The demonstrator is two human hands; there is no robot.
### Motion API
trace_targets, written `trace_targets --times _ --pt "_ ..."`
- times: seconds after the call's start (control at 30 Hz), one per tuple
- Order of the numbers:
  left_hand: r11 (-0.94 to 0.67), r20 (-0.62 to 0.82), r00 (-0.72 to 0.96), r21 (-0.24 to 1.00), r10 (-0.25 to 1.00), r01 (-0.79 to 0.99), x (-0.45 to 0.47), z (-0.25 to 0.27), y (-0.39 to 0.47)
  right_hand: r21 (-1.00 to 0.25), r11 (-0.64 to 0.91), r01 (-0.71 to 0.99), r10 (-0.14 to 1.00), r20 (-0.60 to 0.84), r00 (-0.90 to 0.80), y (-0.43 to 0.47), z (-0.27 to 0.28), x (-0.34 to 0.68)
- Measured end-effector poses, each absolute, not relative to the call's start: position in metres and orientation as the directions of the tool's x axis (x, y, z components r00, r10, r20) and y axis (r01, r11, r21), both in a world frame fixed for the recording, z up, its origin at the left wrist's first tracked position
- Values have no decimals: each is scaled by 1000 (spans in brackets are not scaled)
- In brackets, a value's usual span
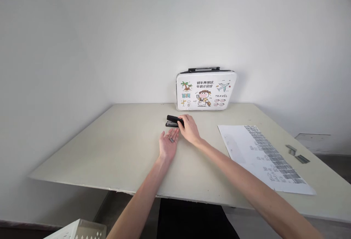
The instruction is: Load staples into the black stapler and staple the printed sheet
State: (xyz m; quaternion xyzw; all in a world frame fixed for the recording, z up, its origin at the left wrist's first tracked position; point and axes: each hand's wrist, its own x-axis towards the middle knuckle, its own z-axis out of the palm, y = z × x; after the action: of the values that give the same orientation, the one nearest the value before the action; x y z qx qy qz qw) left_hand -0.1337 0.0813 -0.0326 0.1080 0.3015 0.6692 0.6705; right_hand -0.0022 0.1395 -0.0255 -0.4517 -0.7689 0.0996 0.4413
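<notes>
A black stapler (172, 119) is held in my right hand (189, 128), whose fingers and thumb close around its rear end. The stapler's top arm is raised a little off its base, and a metal part shows between them. Just below it, my left hand (168, 146) is turned palm up with its fingers extended and slightly curled. A small grey strip of staples (171, 140) rests in that hand, across the fingers. My right hand hides the back of the stapler.
A white case (207, 92) with cartoon pictures stands against the wall at the back of the table (109, 151). Right of my arms lies a printed sheet of paper (238, 147). More staple strips (302, 159) lie beyond it. A white perforated basket (82, 230) is at lower left.
</notes>
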Motion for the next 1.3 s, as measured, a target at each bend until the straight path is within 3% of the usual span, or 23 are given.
trace_targets --times 0.2,0.4,0.57,0.67,0.73,0.8,0.93,1.3 --pt "61 -234 -100 598 967 -799 -129 -36 76 -479 636 605 755 548 -360 74 -33 -10" --pt "78 -212 -84 657 974 -750 -127 -30 72 -524 592 612 793 517 -324 71 -37 -15" --pt "92 -216 -71 661 974 -745 -124 -27 77 -552 551 626 814 520 -258 51 -31 54" --pt "91 -216 -76 671 973 -736 -122 -27 80 -606 433 668 858 504 -99 29 -30 137" --pt "90 -208 -75 686 975 -722 -120 -28 81 -600 263 755 875 478 75 10 -32 199" --pt "86 -196 -75 700 978 -709 -118 -28 81 -543 75 836 852 470 229 -10 -37 258" --pt "75 -176 -77 722 981 -688 -116 -25 81 -401 -165 901 811 465 355 -41 -55 340" --pt "56 -134 -69 751 988 -658 -115 -23 84 -247 -369 896 834 337 437 -30 -78 382"
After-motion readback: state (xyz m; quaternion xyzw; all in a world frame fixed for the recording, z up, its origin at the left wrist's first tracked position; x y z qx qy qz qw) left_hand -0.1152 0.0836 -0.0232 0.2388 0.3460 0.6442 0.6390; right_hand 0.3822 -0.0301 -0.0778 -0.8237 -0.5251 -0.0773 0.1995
